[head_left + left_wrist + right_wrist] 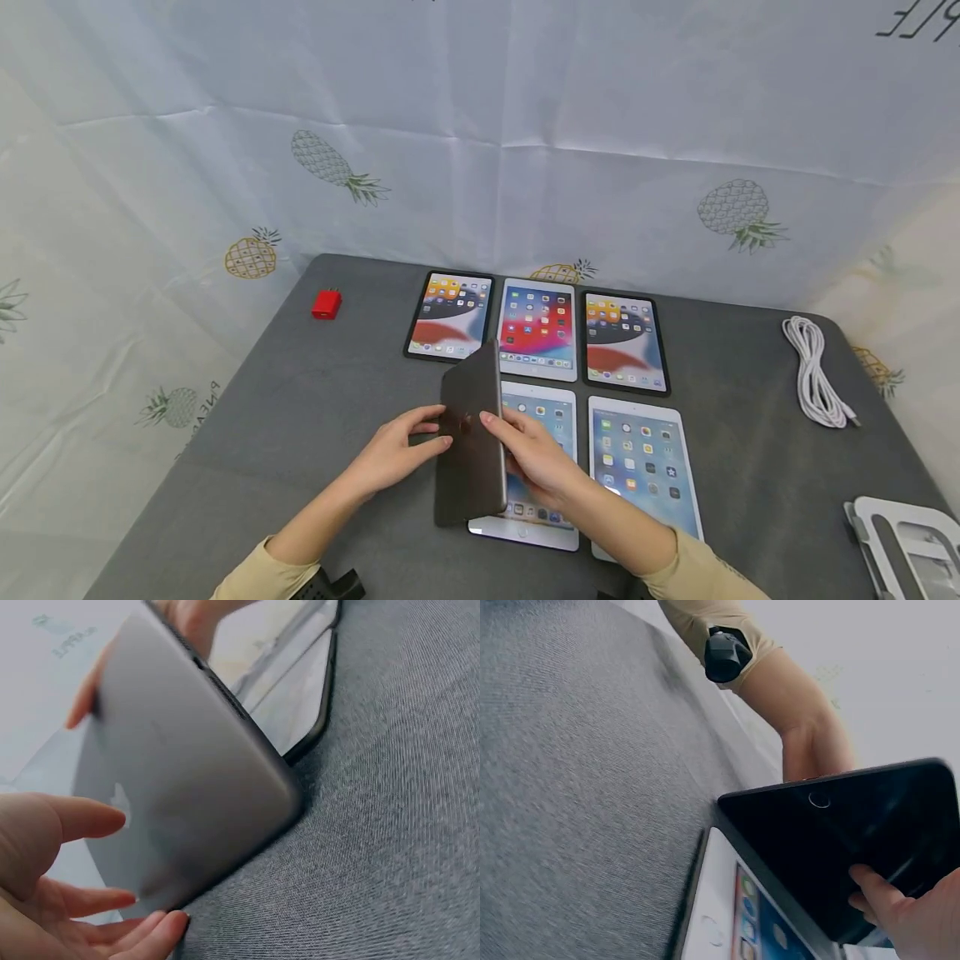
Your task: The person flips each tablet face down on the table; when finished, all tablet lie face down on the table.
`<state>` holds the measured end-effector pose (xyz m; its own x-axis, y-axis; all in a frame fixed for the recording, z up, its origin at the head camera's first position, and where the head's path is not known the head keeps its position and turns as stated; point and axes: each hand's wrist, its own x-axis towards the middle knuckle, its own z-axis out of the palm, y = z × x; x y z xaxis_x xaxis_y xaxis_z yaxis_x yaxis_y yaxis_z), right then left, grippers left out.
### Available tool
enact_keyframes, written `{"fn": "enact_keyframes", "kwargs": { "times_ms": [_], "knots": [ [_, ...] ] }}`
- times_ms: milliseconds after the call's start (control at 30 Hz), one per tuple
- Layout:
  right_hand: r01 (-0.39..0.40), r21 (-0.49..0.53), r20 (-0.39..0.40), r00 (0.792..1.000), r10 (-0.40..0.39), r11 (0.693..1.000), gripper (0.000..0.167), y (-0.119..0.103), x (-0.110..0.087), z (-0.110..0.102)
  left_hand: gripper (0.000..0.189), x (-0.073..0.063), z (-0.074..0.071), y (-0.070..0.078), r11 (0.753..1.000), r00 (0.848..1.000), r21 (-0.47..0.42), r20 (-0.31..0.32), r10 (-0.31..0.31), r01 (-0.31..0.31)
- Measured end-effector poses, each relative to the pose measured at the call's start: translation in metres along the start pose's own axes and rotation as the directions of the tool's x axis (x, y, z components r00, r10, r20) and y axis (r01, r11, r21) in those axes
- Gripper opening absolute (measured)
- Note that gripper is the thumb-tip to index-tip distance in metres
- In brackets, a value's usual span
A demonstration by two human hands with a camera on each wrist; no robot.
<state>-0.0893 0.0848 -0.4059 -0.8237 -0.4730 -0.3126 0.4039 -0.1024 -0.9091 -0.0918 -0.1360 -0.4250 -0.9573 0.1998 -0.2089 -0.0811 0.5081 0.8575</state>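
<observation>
A dark grey tablet [468, 471] is tilted up on its side, with its back and fruit logo facing left. My right hand [540, 458] pinches its raised right edge, thumb on the back and fingers on the black screen [780, 832]. At its lower left edge is my left hand [393, 450], fingers loosely extended and fingertips right at the edge; in the left wrist view its thumb [94, 817] lies over the back. A white tablet [551, 408] with a lit screen lies just right of the tilted one, partly hidden by my right hand.
Another white tablet [645, 458] lies at the right. Behind are a black-framed tablet [452, 308], a white tablet [536, 325] and a second black-framed tablet [622, 342]. Also on the grey table are a red charger [326, 305], a coiled white cable [813, 375] and a white stand [911, 542].
</observation>
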Motion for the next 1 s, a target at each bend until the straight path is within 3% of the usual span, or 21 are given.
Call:
{"fn": "enact_keyframes", "kwargs": {
  "times_ms": [167,367,600,767,1000],
  "knots": [
    [-0.006,0.062,-0.069,0.998,0.010,0.998,0.049,0.006,0.000,0.000,0.065,-0.001,-0.006,-0.003,0.991,0.998,-0.126,0.006,-0.055,0.056],
    [0.014,0.165,-0.105,0.994,0.003,0.986,0.041,0.013,0.004,0.003,0.066,-0.002,-0.020,-0.009,0.963,0.995,-0.259,0.080,-0.058,0.077],
    [0.015,0.221,-0.111,0.994,0.010,0.975,0.042,0.017,0.008,0.006,0.066,-0.003,-0.029,-0.019,0.950,0.974,-0.275,0.207,-0.091,0.147],
    [0.001,0.215,-0.078,0.997,0.016,0.977,0.044,0.021,0.010,0.005,0.067,-0.006,-0.030,-0.024,0.956,0.977,-0.262,0.197,-0.080,0.131],
    [0.015,0.230,-0.048,0.999,-0.004,0.973,0.041,0.024,0.014,0.008,0.065,-0.007,-0.033,-0.031,0.946,0.981,-0.294,0.173,-0.088,0.136]
  ]
}}
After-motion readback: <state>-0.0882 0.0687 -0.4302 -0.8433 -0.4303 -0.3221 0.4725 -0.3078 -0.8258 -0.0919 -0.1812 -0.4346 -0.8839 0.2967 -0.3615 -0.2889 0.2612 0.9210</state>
